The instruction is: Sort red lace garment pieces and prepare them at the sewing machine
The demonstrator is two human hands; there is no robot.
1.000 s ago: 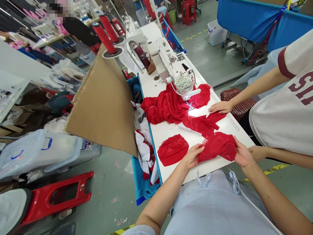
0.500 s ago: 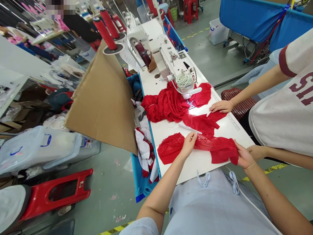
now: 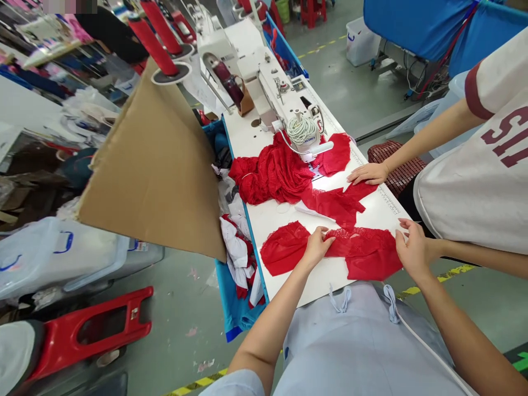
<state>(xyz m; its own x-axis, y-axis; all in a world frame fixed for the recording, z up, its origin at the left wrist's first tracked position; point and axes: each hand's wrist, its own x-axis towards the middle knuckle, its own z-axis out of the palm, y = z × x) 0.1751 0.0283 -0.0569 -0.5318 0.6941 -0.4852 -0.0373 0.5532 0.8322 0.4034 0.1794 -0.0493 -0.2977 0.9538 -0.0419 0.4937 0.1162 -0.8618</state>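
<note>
I'm treating the red cloth, lying at the bench's near edge, as best smoothed lightly, its lace unstretched; my left hand's fingers are resting narrow there, grip unclear; my right hand's are standing apart beside it; a sewing machine is standing beyond.

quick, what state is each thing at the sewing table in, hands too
lace-edged red piece: spread on the tabletop
left hand: at the piece's left end, grip unclear
right hand: open, at the piece's right edge
red fabric heap: bunched up
pale cord: coiled on the sewing machine
nearest thread cone: wound with red thread
cardboard sheet: unfolded
</note>
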